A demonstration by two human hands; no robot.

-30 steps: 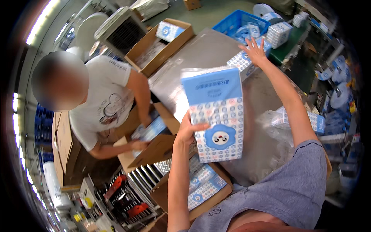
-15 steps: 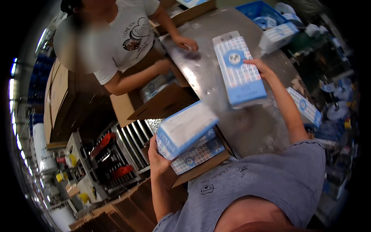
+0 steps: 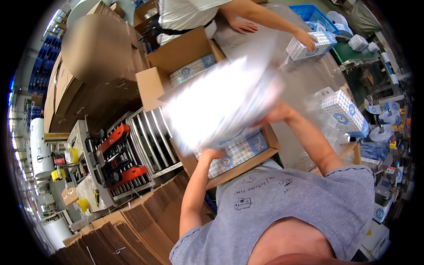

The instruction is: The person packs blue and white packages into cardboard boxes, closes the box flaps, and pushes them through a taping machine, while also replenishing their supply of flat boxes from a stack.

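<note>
White-and-blue printed packages (image 3: 216,106), badly smeared by motion, hang over an open cardboard carton (image 3: 240,168) in front of me. My left hand (image 3: 211,154) grips their near left side, its fingers partly hidden. At their right side my right hand (image 3: 274,113) is closed on a package. The blur hides where one package ends and the other begins. Inside the carton lie patterned packages (image 3: 240,154) with blue ends.
Across the metal table (image 3: 304,92), a co-worker's hand (image 3: 307,40) rests on another package. A second carton (image 3: 176,53) holds packages. A package (image 3: 344,114) stands at right, near a blue crate (image 3: 311,15). A roller conveyor (image 3: 152,137) and flattened cardboard (image 3: 145,221) lie left.
My right hand has come left and nearer with its package, joining the one in my left hand over the carton. The co-worker has reached across to a package at the far right.
</note>
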